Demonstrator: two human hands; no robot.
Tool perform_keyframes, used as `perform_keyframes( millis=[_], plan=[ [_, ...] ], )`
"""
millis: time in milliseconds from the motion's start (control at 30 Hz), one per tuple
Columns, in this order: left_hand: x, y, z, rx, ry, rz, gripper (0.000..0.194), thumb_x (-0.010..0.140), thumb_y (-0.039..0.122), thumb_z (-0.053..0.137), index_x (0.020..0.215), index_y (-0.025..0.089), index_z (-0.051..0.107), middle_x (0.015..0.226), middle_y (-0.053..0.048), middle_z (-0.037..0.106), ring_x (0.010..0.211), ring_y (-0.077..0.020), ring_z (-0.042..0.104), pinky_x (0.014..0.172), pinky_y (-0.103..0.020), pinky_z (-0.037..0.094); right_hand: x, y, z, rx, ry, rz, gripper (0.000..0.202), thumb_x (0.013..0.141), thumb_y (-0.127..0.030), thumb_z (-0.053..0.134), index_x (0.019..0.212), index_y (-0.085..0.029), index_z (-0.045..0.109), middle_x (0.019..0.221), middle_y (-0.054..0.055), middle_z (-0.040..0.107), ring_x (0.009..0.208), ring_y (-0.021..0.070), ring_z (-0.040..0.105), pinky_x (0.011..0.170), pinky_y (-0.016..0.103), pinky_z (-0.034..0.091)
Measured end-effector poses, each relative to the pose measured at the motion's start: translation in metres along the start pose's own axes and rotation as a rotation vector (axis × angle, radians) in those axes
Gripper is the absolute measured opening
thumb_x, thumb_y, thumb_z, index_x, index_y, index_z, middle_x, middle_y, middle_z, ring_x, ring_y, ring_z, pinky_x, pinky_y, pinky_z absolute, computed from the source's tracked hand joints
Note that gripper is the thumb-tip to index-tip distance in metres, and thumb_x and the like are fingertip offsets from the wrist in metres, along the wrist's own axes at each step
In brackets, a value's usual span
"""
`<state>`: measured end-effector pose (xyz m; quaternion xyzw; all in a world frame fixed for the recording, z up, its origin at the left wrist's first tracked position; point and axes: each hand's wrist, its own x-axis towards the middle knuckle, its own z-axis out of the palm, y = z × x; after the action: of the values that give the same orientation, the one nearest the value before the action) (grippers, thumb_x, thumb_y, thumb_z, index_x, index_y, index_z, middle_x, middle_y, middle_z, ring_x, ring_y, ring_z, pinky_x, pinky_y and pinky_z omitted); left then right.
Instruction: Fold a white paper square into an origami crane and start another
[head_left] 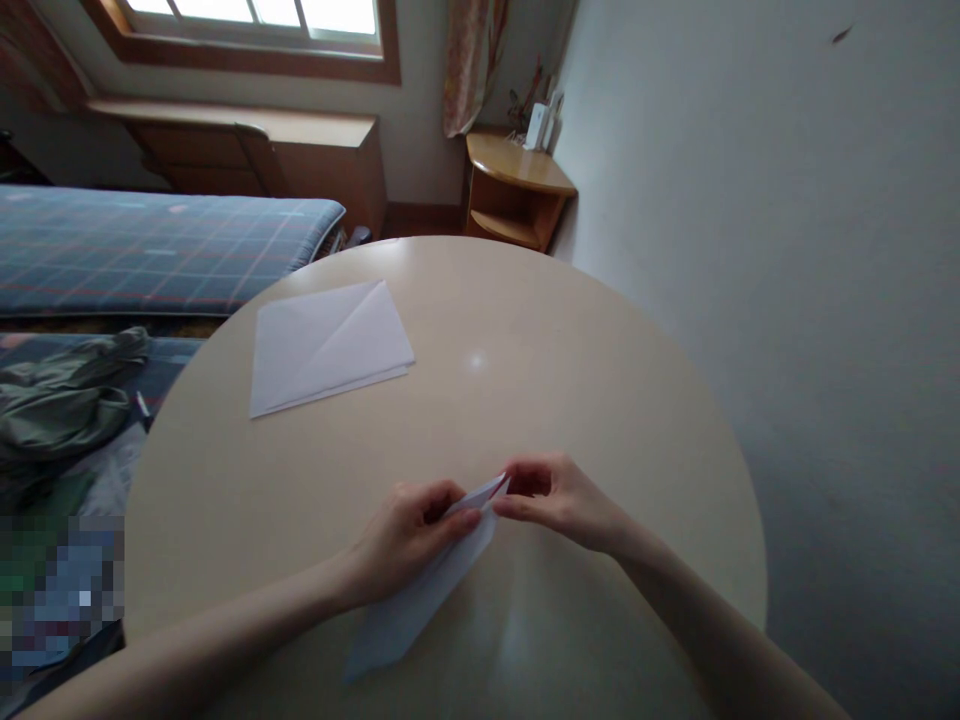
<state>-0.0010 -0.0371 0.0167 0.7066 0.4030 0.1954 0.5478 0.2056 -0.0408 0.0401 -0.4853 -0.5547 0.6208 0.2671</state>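
A folded white paper (427, 604) is held above the near part of the round cream table (585, 380), slanting from lower left to upper right. My left hand (414, 530) grips it along its upper side, thumb on the near face. At its upper right tip, the fingers and thumb of my right hand (551, 500) pinch the paper's end, where folded layers stand slightly apart. A stack of white paper sheets (322, 345), the top one with a diagonal crease, lies on the table at the far left.
Left of the table are a blue plaid mattress (157, 250) and crumpled green clothing (67, 400). Behind stand a wooden desk (300, 125) and a corner shelf (517, 165) with a white device. A pale wall (787, 250) borders the right side.
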Motion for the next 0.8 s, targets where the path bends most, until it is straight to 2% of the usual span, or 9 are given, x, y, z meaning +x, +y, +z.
perform_keyframes(
  millis=[200, 367, 600, 800],
  plan=[
    [0.0, 0.007, 0.001, -0.055, -0.014, 0.025, 0.036, 0.085, 0.042, 0.049, 0.072, 0.011, 0.061, 0.055, 0.004, 0.042, 0.051, -0.0071, 0.035, 0.046, -0.019, 0.024, 0.002, 0.001, 0.008, 0.085, 0.024, 0.032, 0.035, 0.061, -0.046, 0.074, 0.069, -0.014, 0.061, 0.055, -0.003, 0.057, 0.052, 0.0081, 0.05, 0.05, 0.021, 0.037],
    [-0.001, 0.006, 0.001, -0.142, -0.06, 0.0, 0.038, 0.084, 0.044, 0.05, 0.073, 0.01, 0.061, 0.055, 0.004, 0.042, 0.049, -0.0068, 0.035, 0.044, -0.018, 0.024, 0.002, 0.001, 0.009, 0.149, 0.088, 0.041, 0.031, 0.055, -0.041, 0.078, 0.059, -0.014, 0.063, 0.049, -0.002, 0.058, 0.046, 0.0077, 0.05, 0.046, 0.021, 0.037],
    [-0.003, 0.01, 0.0, -0.204, -0.067, -0.004, 0.037, 0.084, 0.044, 0.051, 0.077, 0.009, 0.062, 0.056, 0.003, 0.045, 0.049, -0.0066, 0.036, 0.044, -0.018, 0.026, 0.003, 0.002, 0.01, 0.244, 0.129, 0.021, 0.024, 0.056, -0.035, 0.078, 0.052, -0.015, 0.065, 0.045, -0.001, 0.058, 0.043, 0.0074, 0.049, 0.044, 0.021, 0.035],
    [-0.003, 0.014, -0.002, -0.252, -0.06, 0.021, 0.034, 0.083, 0.041, 0.054, 0.074, 0.009, 0.062, 0.055, 0.003, 0.045, 0.048, -0.0061, 0.037, 0.042, -0.017, 0.026, 0.002, 0.008, 0.015, 0.289, 0.184, -0.029, 0.025, 0.06, -0.034, 0.077, 0.049, -0.015, 0.065, 0.038, -0.003, 0.051, 0.038, 0.0065, 0.043, 0.039, 0.021, 0.028]
  ],
)
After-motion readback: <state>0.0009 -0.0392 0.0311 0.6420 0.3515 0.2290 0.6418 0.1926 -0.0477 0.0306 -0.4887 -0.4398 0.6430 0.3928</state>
